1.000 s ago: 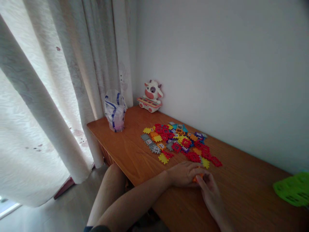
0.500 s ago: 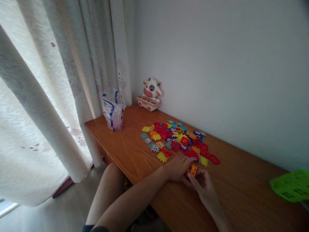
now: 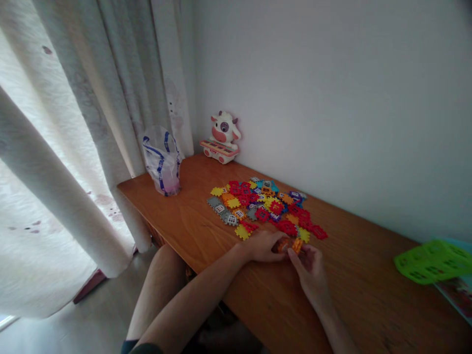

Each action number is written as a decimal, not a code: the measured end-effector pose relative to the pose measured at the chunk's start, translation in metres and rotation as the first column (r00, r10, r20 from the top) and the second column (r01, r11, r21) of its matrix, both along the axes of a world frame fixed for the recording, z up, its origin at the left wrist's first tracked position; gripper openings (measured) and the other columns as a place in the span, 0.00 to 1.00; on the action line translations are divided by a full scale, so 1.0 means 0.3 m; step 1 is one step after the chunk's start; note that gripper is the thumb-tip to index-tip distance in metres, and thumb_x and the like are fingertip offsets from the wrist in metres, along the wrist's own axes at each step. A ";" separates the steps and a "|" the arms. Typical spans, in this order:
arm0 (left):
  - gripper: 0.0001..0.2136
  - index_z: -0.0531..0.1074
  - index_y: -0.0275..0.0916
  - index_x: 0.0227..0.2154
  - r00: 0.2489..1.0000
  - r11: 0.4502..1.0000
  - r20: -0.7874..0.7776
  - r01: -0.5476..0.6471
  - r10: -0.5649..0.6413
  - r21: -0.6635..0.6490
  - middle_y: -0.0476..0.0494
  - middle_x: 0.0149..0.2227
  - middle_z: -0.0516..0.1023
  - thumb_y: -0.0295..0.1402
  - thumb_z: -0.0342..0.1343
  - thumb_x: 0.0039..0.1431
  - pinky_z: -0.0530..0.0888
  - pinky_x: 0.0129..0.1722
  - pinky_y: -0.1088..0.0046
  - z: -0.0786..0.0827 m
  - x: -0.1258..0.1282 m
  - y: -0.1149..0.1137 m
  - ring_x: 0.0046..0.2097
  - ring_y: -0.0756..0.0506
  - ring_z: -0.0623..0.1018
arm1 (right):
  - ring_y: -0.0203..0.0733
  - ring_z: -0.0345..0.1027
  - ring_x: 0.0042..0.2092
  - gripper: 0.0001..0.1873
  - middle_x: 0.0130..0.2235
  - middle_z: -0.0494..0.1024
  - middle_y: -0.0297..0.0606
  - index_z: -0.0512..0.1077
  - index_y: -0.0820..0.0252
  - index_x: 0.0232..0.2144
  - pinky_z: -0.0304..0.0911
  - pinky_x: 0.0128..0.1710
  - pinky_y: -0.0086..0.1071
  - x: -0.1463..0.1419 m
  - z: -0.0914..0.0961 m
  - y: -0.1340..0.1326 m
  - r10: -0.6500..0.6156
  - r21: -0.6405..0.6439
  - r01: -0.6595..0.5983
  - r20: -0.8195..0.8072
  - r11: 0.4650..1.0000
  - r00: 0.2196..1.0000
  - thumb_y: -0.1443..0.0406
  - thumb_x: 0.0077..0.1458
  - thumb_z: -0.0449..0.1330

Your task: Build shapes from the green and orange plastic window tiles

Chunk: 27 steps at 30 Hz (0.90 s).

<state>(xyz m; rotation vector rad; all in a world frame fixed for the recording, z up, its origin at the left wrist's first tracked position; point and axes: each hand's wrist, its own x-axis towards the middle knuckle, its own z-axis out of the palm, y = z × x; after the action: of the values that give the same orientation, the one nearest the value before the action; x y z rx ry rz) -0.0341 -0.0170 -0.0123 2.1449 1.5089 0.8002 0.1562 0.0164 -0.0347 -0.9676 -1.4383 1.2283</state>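
Observation:
My left hand (image 3: 262,246) rests low over the wooden table (image 3: 191,221), its fingers closed around an orange interlocking toy tile (image 3: 282,245). Pinched between the thumb and fingers of my right hand (image 3: 312,265) is a second orange tile (image 3: 297,245), tilted on edge. The two orange pieces are close together; whether they touch I cannot tell. Just beyond my hands lies a loose pile of toothed plastic tiles (image 3: 262,214) in red, yellow, grey, blue and orange, some with white window inserts. A yellow tile (image 3: 242,232) lies near my left wrist.
A clear plastic bag with blue stripes (image 3: 162,164) stands on the table's left end. Behind it, a cow-shaped toy keyboard (image 3: 222,140) sits by the wall. To the right are a green plastic basket (image 3: 429,263) and a printed sheet or book (image 3: 457,295). Curtains (image 3: 121,113) hang at left.
My view has turned slightly to the right. The left hand has drawn back a little from the right one, so both orange tiles now show between them.

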 end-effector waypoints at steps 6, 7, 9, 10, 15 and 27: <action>0.29 0.66 0.36 0.62 0.998 0.992 -0.041 0.053 -0.048 0.113 0.33 0.52 0.80 0.44 0.61 0.61 0.74 0.54 0.61 -0.010 0.007 -0.001 0.53 0.36 0.80 | 0.49 0.80 0.41 0.33 0.43 0.79 0.41 0.65 0.52 0.44 0.78 0.42 0.43 0.023 -0.004 0.011 -0.022 0.052 0.020 0.038 0.998 0.999 0.49 0.44 0.75; 0.31 0.68 0.36 0.60 0.996 0.987 -0.070 0.062 -0.052 0.148 0.32 0.53 0.80 0.47 0.63 0.59 0.72 0.57 0.59 -0.011 0.003 0.000 0.56 0.35 0.78 | 0.49 0.80 0.41 0.32 0.44 0.79 0.42 0.65 0.53 0.45 0.77 0.42 0.44 0.026 -0.005 0.013 -0.025 0.055 0.021 0.064 0.998 0.998 0.49 0.44 0.75; 0.35 0.69 0.36 0.59 0.991 0.978 -0.130 0.070 -0.045 0.196 0.32 0.55 0.79 0.54 0.65 0.56 0.70 0.60 0.57 -0.007 -0.010 0.001 0.58 0.34 0.75 | 0.51 0.80 0.41 0.32 0.45 0.79 0.43 0.66 0.53 0.45 0.77 0.42 0.46 0.031 -0.005 0.013 -0.024 0.065 0.017 0.110 0.998 0.994 0.48 0.46 0.73; 0.37 0.69 0.36 0.59 0.988 0.976 -0.151 0.059 -0.027 0.210 0.32 0.55 0.78 0.57 0.64 0.54 0.69 0.60 0.56 -0.002 -0.018 0.001 0.58 0.33 0.75 | 0.51 0.80 0.41 0.31 0.45 0.80 0.43 0.66 0.53 0.46 0.77 0.43 0.47 0.034 -0.004 0.013 -0.027 0.082 0.016 0.133 0.997 0.991 0.48 0.47 0.73; 0.25 0.75 0.39 0.51 0.927 0.940 -0.223 -0.251 0.302 0.232 0.37 0.52 0.79 0.55 0.57 0.64 0.70 0.58 0.58 0.053 -0.067 -0.004 0.54 0.37 0.76 | 0.53 0.77 0.47 0.26 0.48 0.80 0.46 0.70 0.54 0.47 0.72 0.51 0.51 0.046 0.008 0.008 -0.063 0.310 -0.058 0.368 0.949 0.928 0.47 0.53 0.68; 0.16 0.72 0.35 0.51 0.558 0.629 -0.360 -0.770 0.747 0.110 0.30 0.53 0.74 0.39 0.58 0.65 0.71 0.54 0.51 0.063 -0.175 -0.029 0.55 0.30 0.74 | 0.59 0.75 0.51 0.25 0.51 0.80 0.47 0.75 0.53 0.45 0.67 0.55 0.57 0.053 -0.006 0.023 -0.015 0.407 -0.277 0.585 0.870 0.811 0.47 0.50 0.69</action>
<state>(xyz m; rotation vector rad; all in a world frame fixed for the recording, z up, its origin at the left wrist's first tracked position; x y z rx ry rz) -0.0865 -0.0255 0.0066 1.5756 2.7229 0.5629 0.1721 0.0233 -0.0367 -0.9295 -2.1975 0.6156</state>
